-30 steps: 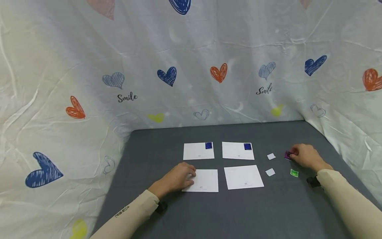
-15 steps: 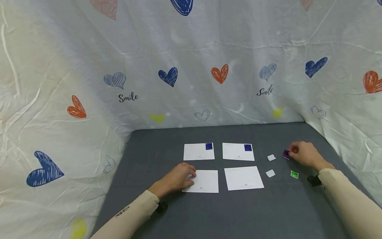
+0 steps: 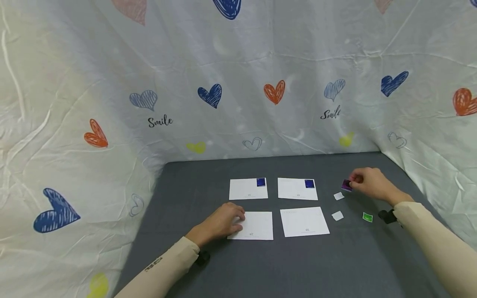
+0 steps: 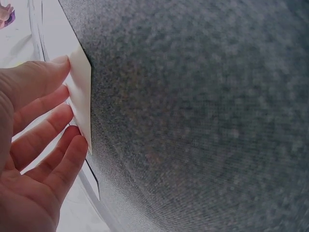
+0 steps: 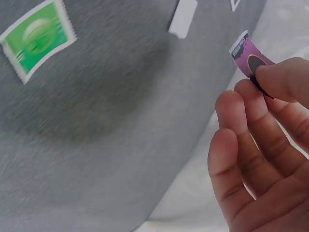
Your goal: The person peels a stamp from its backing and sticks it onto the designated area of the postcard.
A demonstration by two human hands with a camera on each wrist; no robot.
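Note:
Between thumb and fingertips, my right hand [image 3: 376,183] pinches a small purple stamp [image 5: 249,58], raised above the table at the right. The stamp's lower part is covered by the thumb. My left hand [image 3: 220,219] rests on the near-left white envelope [image 3: 257,225], its fingers loosely bent at the left edge. In the left wrist view, the fingertips [image 4: 60,113] touch the sheet. To its right lies another plain white envelope [image 3: 304,221]. Behind them, the far-left envelope [image 3: 242,189] and far-right envelope [image 3: 294,188] each bear a dark blue stamp [image 3: 261,181] in the upper right corner.
A green stamp [image 3: 367,217] lies below my right hand. Two small white squares [image 3: 338,195] sit between it and the envelopes. The grey table [image 3: 298,269] meets a white curtain [image 3: 238,54] printed with hearts at its back and sides.
My right hand has lifted the purple stamp and moved it left and away from me, to just behind the upper white square. The left hand has stayed on its envelope.

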